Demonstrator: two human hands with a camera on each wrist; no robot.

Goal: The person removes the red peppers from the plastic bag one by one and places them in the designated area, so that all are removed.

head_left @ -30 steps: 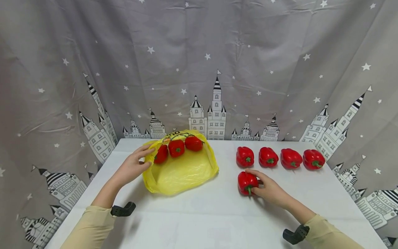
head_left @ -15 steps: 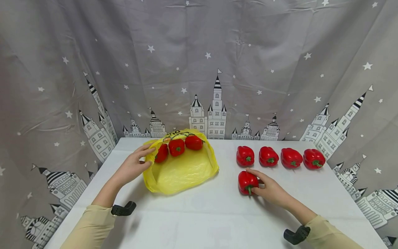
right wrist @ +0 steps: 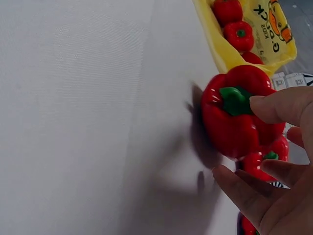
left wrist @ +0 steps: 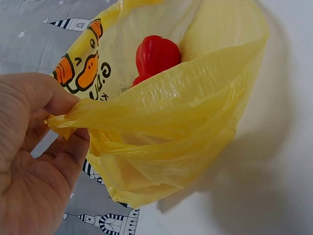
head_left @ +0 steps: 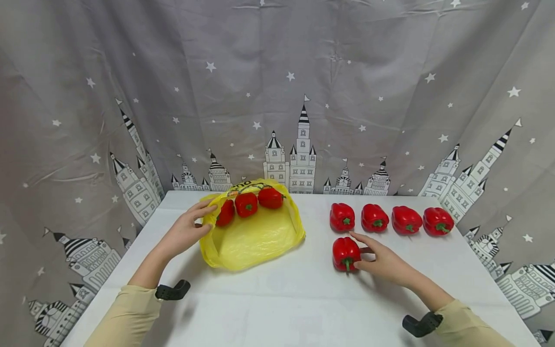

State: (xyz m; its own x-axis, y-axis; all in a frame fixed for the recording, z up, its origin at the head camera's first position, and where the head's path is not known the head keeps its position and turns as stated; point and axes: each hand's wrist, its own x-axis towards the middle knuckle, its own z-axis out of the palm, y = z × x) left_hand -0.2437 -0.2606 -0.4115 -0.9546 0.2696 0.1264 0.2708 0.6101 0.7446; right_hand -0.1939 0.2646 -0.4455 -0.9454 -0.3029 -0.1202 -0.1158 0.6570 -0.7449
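My left hand (head_left: 186,233) pinches the left edge of a yellow plastic bag (head_left: 256,243). In the left wrist view the bag's rim (left wrist: 146,115) is gathered between thumb and fingers. Three red bell peppers, one of them a middle pepper (head_left: 246,205), lie inside against the back of the bag, whose mouth faces me. My right hand (head_left: 386,260) is spread at the right side of another red bell pepper (head_left: 345,253) on the table. The right wrist view shows the thumb by its green stem (right wrist: 236,101) and the other fingers (right wrist: 242,193) extended, loose of it.
A row of several red bell peppers, with one pepper (head_left: 342,218) at its left end, runs along the back right of the white table (head_left: 277,308). Behind the table hangs a grey curtain (head_left: 243,72) printed with castles and stars.
My right hand has loosened from the front pepper and shifted slightly right, its fingers spreading; the pepper stays in about the same place. The left hand and bag have hardly moved.
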